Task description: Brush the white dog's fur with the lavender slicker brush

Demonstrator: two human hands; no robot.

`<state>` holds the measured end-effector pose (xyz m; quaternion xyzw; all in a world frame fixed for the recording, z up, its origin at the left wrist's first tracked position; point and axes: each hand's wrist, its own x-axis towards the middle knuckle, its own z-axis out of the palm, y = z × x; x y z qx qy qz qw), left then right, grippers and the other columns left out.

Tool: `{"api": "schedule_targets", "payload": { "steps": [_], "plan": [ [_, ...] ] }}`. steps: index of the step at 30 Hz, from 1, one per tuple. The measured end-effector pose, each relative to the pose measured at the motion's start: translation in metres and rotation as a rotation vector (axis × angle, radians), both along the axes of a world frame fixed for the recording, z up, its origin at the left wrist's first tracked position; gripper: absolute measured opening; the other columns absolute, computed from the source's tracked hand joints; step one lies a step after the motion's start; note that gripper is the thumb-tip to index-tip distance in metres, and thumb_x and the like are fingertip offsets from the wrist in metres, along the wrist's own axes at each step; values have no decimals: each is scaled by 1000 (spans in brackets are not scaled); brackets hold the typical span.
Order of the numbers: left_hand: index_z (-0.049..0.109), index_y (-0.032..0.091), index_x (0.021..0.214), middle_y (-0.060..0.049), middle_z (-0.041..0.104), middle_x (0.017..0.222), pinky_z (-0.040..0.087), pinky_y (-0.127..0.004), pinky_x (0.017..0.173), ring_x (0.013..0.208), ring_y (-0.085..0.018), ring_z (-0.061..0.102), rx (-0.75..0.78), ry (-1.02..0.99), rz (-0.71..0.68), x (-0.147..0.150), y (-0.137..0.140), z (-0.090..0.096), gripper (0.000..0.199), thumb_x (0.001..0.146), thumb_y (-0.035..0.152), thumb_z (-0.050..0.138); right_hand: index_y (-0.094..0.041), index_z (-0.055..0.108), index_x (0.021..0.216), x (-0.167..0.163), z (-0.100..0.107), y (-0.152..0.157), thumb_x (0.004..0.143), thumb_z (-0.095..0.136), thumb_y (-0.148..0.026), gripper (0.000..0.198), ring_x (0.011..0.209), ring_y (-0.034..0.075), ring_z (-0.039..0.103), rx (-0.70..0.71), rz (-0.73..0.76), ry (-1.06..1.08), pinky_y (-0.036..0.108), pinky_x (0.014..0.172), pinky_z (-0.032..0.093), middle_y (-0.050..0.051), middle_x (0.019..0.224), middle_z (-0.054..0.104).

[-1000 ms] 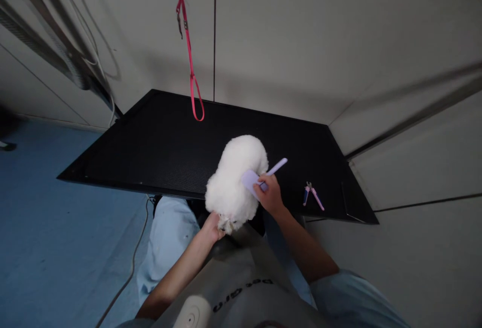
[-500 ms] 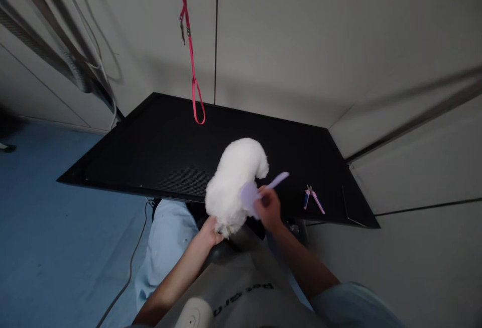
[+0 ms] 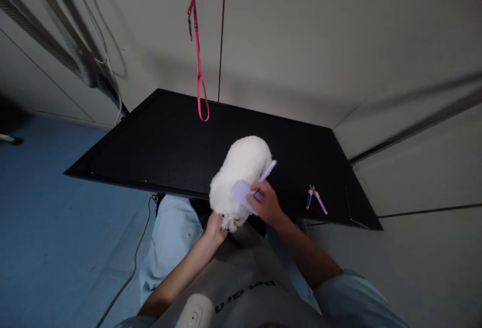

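Note:
A fluffy white dog point(image 3: 244, 159) is at the near edge of the black table, its head end toward me. My right hand point(image 3: 266, 205) is closed round a lavender pet brush point(image 3: 241, 191), whose wide head lies against the fur near the dog's neck. The brush handle points up and right, and its working face is turned out of sight. Low at the dog's muzzle, my left hand point(image 3: 215, 227) holds the dog from beneath, its fingers partly hidden by fur.
Nail clippers point(image 3: 315, 200) with pink and blue handles lie on the black table point(image 3: 158, 142) at right, near a thin metal rod point(image 3: 350, 210). A red leash loop point(image 3: 202, 99) hangs over the far edge. A cable point(image 3: 135, 257) trails on the blue floor.
The brush has moved left, farther onto the dog's fur, and its handle is tilted more steeply. My left hand stays at the muzzle. The whole view has shifted slightly.

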<state>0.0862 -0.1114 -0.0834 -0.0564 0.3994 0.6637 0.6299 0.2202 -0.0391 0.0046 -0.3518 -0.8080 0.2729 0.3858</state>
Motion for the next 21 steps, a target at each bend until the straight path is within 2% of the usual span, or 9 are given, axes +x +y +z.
{"api": "schedule_targets", "payload": {
  "steps": [2,3,7,11,12,15,16,20,21],
  "plan": [
    [67,17,106,-6,72,80,56,-32,72,78,-21,69,-14,0,50,2,-1,4,37,72,32,69,-23,58,86,0,8,1,77,62,-22,10,85,21,59,72,-157,35,37,79,51,5,90,58],
    [68,16,101,-5,71,77,55,-30,67,71,-19,67,-28,5,72,2,-2,6,34,70,29,70,-23,58,86,0,11,1,77,63,-22,10,86,21,59,84,-134,31,37,81,51,5,91,58],
    [66,13,83,-2,67,66,47,-24,53,51,-12,57,-64,29,131,4,-4,5,27,59,21,73,-23,60,85,-1,16,-9,73,66,-19,13,82,19,60,4,209,-116,33,77,52,3,89,59],
    [66,15,92,-5,71,82,48,-27,63,69,-16,65,11,52,178,8,-4,3,34,60,24,73,-23,60,86,-3,18,-14,77,62,-19,9,85,20,59,74,-131,-42,35,79,50,5,91,56],
    [66,15,90,-4,71,80,48,-26,63,69,-16,65,3,73,185,9,-5,3,32,60,23,73,-23,60,86,-4,19,-14,77,62,-19,10,86,20,59,68,-120,-38,35,80,50,5,92,56],
    [65,12,77,-1,66,66,43,-24,57,58,-13,58,-63,161,201,12,-7,7,24,55,17,73,-23,62,86,-9,19,-11,73,66,-19,14,78,18,59,-72,153,-141,31,73,50,2,87,58],
    [65,11,77,-1,67,66,42,-24,56,57,-13,58,-65,183,207,13,-8,8,24,55,17,72,-22,62,85,-10,19,-9,72,66,-19,14,74,17,58,-117,169,-171,30,70,50,2,85,58],
    [68,12,98,-8,73,92,48,-26,65,71,-16,65,-13,205,236,19,-10,10,34,68,30,69,-20,63,85,-14,24,0,74,64,-22,12,74,18,56,-63,-242,-137,32,72,49,3,87,57],
    [69,12,98,-9,73,95,48,-26,67,74,-17,66,-15,210,234,20,-10,9,34,71,33,69,-20,63,86,-15,26,-1,75,64,-23,12,76,18,57,-41,-250,-144,32,73,49,4,88,57]
  ]
}}
